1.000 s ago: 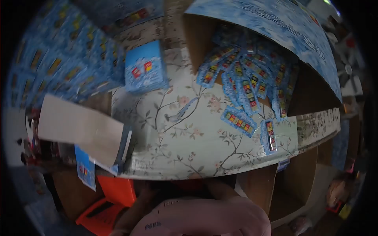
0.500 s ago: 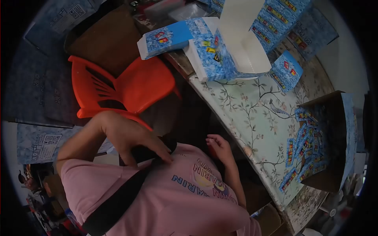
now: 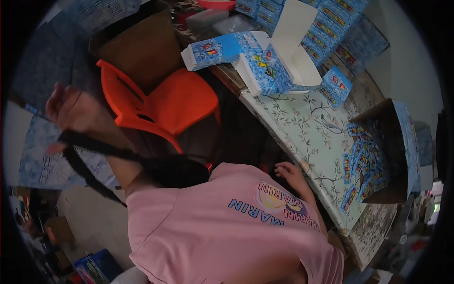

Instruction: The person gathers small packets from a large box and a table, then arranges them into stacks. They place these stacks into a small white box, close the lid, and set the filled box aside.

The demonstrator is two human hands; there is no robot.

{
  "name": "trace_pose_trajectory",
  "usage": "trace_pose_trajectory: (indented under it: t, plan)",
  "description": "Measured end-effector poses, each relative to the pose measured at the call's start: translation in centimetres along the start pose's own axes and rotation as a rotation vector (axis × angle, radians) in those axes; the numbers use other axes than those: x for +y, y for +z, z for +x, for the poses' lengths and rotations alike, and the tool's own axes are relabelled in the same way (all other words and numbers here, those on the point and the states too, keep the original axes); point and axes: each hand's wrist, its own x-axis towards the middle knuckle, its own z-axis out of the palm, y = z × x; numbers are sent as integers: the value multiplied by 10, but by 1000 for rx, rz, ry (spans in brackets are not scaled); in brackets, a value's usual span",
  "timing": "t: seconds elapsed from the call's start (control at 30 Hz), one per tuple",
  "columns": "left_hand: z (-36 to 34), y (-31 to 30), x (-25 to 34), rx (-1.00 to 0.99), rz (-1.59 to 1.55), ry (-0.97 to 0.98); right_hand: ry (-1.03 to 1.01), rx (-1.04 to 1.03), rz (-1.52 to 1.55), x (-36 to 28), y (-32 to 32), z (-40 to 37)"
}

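My left hand is raised at the left, blurred, with a black strap hooked across the thumb and palm. The strap's loop hangs below the wrist, and its other end runs to a dark bulky thing beside my chest. My right hand hangs low by the table edge, its fingers loosely bent and apart with nothing in them. Between the hands, the front of my pink shirt shows printed letters.
An orange plastic chair stands before me. On the floral-covered table are an opened blue box, a small blue box and a tipped carton with several blue packets spilling out. A brown carton stands behind the chair.
My left hand has swung from my chest up and out to the left. The strap that crossed my chest has come away with it. My right hand stays low by the table.
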Motion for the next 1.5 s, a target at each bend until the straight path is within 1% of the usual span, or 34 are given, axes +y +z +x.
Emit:
trace_pose_trajectory:
  t: [0.03, 0.07, 0.1, 0.13, 0.17, 0.2, 0.23, 0.27, 0.33, 0.37, 0.43, 0.47, 0.53, 0.6, 0.67, 0.7, 0.77, 0.83, 0.9, 0.93, 0.97, 1.0, 1.03, 1.07, 1.1, 1.13, 1.17, 1.2, 1.23, 1.3, 1.37, 1.43, 1.47, 1.5]
  plan:
    - [-2, -36, -19, 55, 40, -1, 51, 19, 22, 14, -4, -3]
    - [-12, -58, -28, 47, 56, -113, 105, 20, 39, 27, -4, -3]
    - [-25, -78, -37, 192, -89, -220, 119, 20, 95, 41, -2, -5]
    - [-26, -90, -45, 112, -125, -332, 125, -49, 71, 55, 0, -4]
    - [-32, -99, -36, 235, -135, -603, 137, -43, -19, 69, -2, 0]
    - [-41, -99, -35, 313, -36, -670, 150, -28, -103, 87, -3, 1]
    - [-52, -103, -37, 398, -21, -741, 134, -13, -97, 106, 0, 6]
    - [-63, -105, -36, 485, -13, -814, 132, -44, -104, 108, 0, 10]
    - [-74, -95, -35, 594, 133, -971, 154, -32, -71, 110, 4, 15]
    - [-81, -88, -36, 585, 141, -970, 151, -38, -62, 113, 4, 19]
    - [-96, -74, -37, 717, 325, -1131, 114, -27, -68, 118, 3, 25]
    - [-95, -70, -44, 713, 335, -1131, 115, -34, -61, 118, 4, 28]
    - [-99, -66, -50, 817, 480, -1213, 80, -94, -50, 103, 5, 25]
    - [-112, -62, -52, 804, 552, -1221, 57, -93, -102, 76, 8, 23]
    - [-129, -64, -48, 772, 759, -1378, 25, -91, -149, 67, 14, 28]
    - [-129, -57, -40, 784, 729, -1396, 59, -79, -111, 67, 16, 30]
    - [-156, -88, -43, 776, 663, -1223, 99, -55, -68, 69, 21, 36]
    - [-175, -37, -7, 591, 853, -1506, 67, -73, -179, 79, 22, 45]
    - [-196, 0, 29, -69, 1290, -1477, 64, -90, -238, 90, 22, 54]
    - [-181, 23, 41, -422, 1336, -1620, 47, -114, -291, 92, 22, 57]
    - [-164, 35, 47, -800, 1355, -1729, 62, -96, -283, 86, 24, 57]
    - [-164, 30, 46, -828, 1329, -1735, 63, -105, -323, 75, 28, 55]
    - [-167, 25, 39, -1039, 1363, -1473, 66, -100, -360, 66, 31, 56]
    - [-173, 18, 28, -1231, 1346, -1188, 13, -110, -371, 64, 32, 57]
    - [-185, -5, 13, -1486, 1413, -1066, -37, -102, -381, 62, 33, 60]
    - [-201, -34, -6, -1732, 1464, -897, -77, -102, -385, 59, 33, 64]
    - [-217, -54, -18, -2032, 1636, -926, -118, -104, -391, 56, 32, 70]
    - [-229, -72, -37, -2370, 1745, -1257, -131, -66, -453, 44, 30, 74]
    - [-241, -100, -44, -2576, 1809, -1251, -143, -40, -512, 31, 28, 72]
    - [-257, -134, -60, -2605, 1903, -1371, -137, 47, -446, 10, 19, 69]
    - [-249, -122, -57, -2741, 1742, -1177, -138, 100, -387, -13, 2, 52]
    - [-235, -96, -52, -2733, 1578, -1013, -234, 191, -170, -37, -21, 27]
    - [-239, -91, -53, -2744, 1582, -980, -239, 207, -158, -39, -35, 24]
    - [-248, -86, -52, -2774, 1568, -1027, -235, 264, -81, -37, -54, 21]
